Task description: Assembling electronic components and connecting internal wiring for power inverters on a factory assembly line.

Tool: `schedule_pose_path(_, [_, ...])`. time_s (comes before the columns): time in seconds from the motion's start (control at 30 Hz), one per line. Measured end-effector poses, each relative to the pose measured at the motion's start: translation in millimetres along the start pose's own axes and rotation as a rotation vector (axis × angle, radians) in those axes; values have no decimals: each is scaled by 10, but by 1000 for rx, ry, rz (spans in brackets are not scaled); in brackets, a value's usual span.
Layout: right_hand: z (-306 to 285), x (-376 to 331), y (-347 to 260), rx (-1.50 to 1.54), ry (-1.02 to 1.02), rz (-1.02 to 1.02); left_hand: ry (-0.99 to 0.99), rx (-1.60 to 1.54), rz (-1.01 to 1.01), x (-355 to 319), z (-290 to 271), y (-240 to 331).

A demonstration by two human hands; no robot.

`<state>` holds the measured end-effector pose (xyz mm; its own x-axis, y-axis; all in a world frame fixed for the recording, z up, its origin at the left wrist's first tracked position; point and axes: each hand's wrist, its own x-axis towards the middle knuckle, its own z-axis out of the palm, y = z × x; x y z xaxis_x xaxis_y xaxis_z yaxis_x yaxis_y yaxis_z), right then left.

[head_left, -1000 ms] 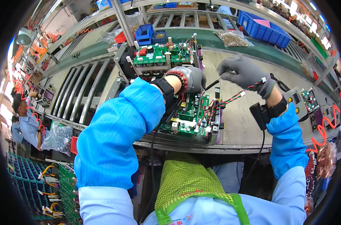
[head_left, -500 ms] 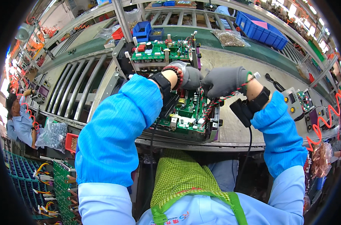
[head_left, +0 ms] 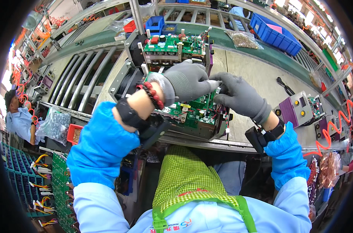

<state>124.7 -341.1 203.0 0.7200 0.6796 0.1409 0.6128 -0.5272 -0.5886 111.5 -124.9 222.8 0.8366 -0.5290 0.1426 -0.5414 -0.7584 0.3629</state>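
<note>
I judge mid-job — both hands, left [head_left: 186,79] and right [head_left: 238,95], pinch wires [head_left: 219,114] just above the board [head_left: 192,114], not seated.

Grey-gloved left hand [head_left: 186,79] and grey-gloved right hand [head_left: 238,95] meet fingertip to fingertip above the green rectangular circuit board [head_left: 194,114].

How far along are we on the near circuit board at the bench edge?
Done, as far as shows: the near green circuit board sits in its housing, well populated, with red and black wires at its right edge. In hand: the left hand and right hand, both gloved, meet fingertip to fingertip over its far edge; what they pinch is hidden. Left: cannot tell. A second board assembly waits behind.
</note>
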Motion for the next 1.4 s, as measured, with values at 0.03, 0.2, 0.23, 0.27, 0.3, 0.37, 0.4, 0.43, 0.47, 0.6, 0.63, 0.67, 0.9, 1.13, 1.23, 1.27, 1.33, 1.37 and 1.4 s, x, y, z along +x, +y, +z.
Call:
schedule_pose_path(0.03, [18,7,-6,-4,3,1,12,10,-53,41,72,18])
schedule_pose_path(0.2, [52,-57,-4,17,112,-23,162,-72,-18,153,355,-5])
schedule_pose_path(0.23, [64,-83,-9,16,113,-20,162,-73,-17,155,344,-10])
schedule_pose_path(0.27, [79,-108,-15,86,129,55,84,-145,-77,155,334,-17])
schedule_pose_path(0.3, [101,-127,-22,156,143,130,5,-216,-138,144,331,-25])
schedule_pose_path(0.37, [185,-149,20,90,224,57,51,-188,-98,153,450,-95])
schedule_pose_path(0.4, [201,-154,26,30,303,-18,125,-78,-27,190,593,-198])
schedule_pose_path(0.43, [200,-148,24,29,295,-25,197,34,36,216,728,-306])
schedule_pose_path(0.47, [210,-143,-5,36,305,-57,200,33,29,221,800,-364])
schedule_pose_path(0.6, [198,-92,-9,-145,309,-149,262,66,-59,166,817,-323])
schedule_pose_path(0.63, [152,-73,24,-149,306,-145,272,50,-130,134,714,-197])
schedule_pose_path(0.67, [72,-85,119,-231,218,-152,422,109,-200,39,529,128])
schedule_pose_path(0.9, [-66,221,-37,-565,-331,-123,95,-533,98,-968,1170,556])
schedule_pose_path(1.13, [-83,151,20,-537,-355,-144,83,-1894,-377,-616,1640,266])
schedule_pose_path(1.23, [-94,124,-7,-543,-323,-153,166,-2110,-362,-626,1525,383])
schedule_pose_path(1.27, [-102,113,-9,-511,-320,-151,171,-2129,-378,-622,1491,402])
schedule_pose_path(1.33, [-90,130,-7,-563,-334,-146,155,-2130,-375,-627,1525,365])
schedule_pose_path(1.37, [-64,154,-7,-610,-345,-142,157,-2129,-380,-635,1567,330])
schedule_pose_path(1.4, [-46,177,-4,-606,-346,-144,149,-2137,-354,-637,1607,307])
